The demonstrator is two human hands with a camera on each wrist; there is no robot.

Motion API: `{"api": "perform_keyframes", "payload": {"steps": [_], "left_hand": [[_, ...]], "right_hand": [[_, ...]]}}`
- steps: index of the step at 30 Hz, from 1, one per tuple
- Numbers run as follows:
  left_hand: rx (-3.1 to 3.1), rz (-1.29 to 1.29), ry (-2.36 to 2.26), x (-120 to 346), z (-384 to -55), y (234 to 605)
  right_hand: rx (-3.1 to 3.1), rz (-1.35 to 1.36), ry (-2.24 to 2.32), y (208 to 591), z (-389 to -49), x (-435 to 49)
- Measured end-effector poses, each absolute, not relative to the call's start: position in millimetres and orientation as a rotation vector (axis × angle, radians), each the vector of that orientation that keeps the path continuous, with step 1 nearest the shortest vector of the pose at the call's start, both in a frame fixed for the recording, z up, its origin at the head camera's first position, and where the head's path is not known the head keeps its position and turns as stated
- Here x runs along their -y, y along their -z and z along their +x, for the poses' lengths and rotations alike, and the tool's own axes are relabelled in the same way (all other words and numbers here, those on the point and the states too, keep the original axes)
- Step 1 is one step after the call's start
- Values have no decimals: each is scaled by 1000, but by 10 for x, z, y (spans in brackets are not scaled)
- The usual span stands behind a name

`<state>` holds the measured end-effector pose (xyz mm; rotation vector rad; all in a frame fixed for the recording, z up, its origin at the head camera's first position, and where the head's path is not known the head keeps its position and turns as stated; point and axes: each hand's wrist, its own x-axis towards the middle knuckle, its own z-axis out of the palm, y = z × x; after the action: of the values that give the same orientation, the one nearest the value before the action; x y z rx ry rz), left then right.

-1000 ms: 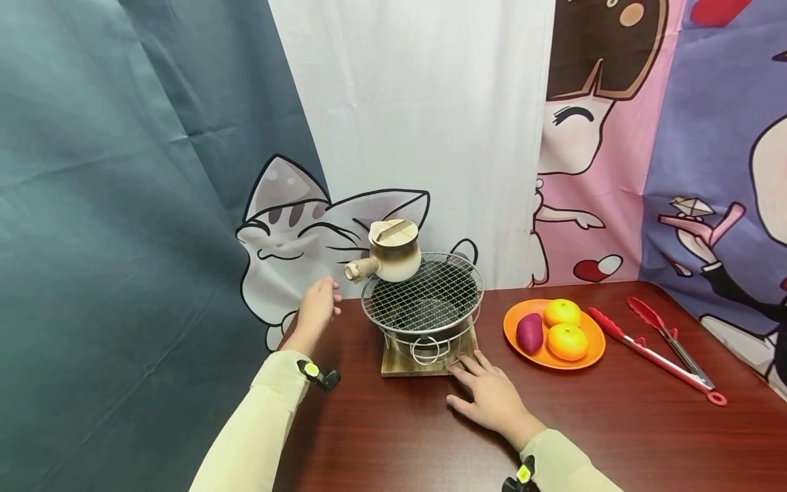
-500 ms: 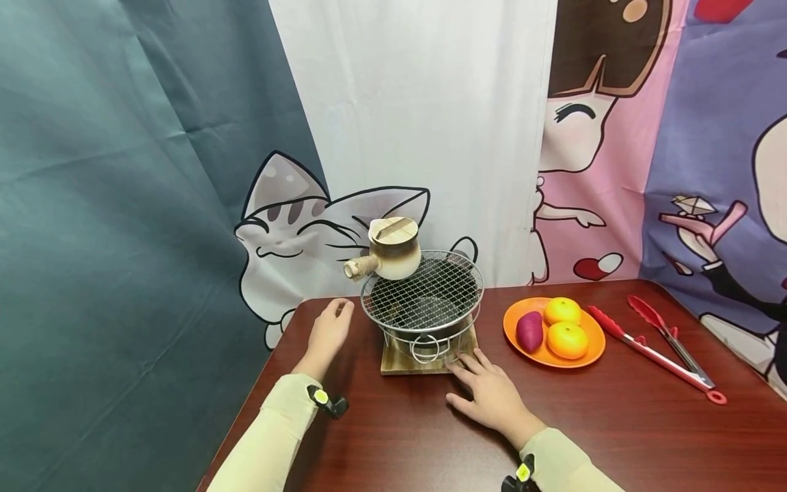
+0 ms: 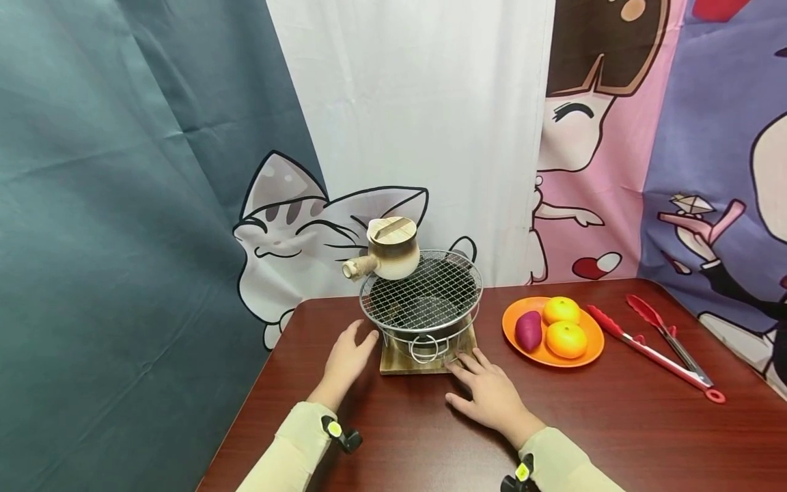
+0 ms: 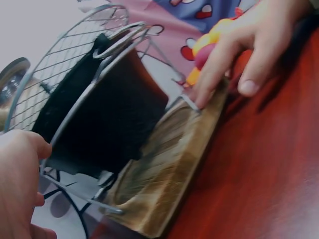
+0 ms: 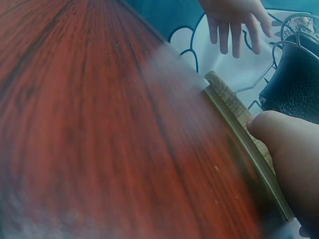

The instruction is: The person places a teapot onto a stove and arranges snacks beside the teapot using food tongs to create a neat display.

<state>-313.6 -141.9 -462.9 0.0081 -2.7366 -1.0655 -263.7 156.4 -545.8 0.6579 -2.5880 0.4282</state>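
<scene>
Here, left hand [image 3: 346, 361] and right hand [image 3: 494, 398], fingers [image 3: 484, 361] extended, released, wooden board [image 3: 396, 365] partly hidden beneath grill [image 3: 439, 297].

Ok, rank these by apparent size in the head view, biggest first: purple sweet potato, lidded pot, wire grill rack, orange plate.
1. Wire grill rack
2. Orange plate
3. Lidded pot
4. Purple sweet potato

Glossy red-brown wood-grain table [image 3: 615, 437], creased fabric backdrop [image 3: 393, 68] behind and left: teal section [image 3: 111, 225], white section [image 3: 430, 137], printed cat [image 3: 279, 239] across both, pink section [image 3: 633, 150] with cartoon figure [image 3: 572, 137], blue-violet section [image 3: 707, 123] far right
</scene>
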Motion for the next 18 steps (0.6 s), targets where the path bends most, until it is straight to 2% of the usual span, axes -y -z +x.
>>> {"api": "perform_keyframes", "payload": {"steps": [18], "left_hand": [[2698,-185,852,1041,-2837,4967]], "right_hand": [[2590,663,-438,5434,-2626,-1565]]}}
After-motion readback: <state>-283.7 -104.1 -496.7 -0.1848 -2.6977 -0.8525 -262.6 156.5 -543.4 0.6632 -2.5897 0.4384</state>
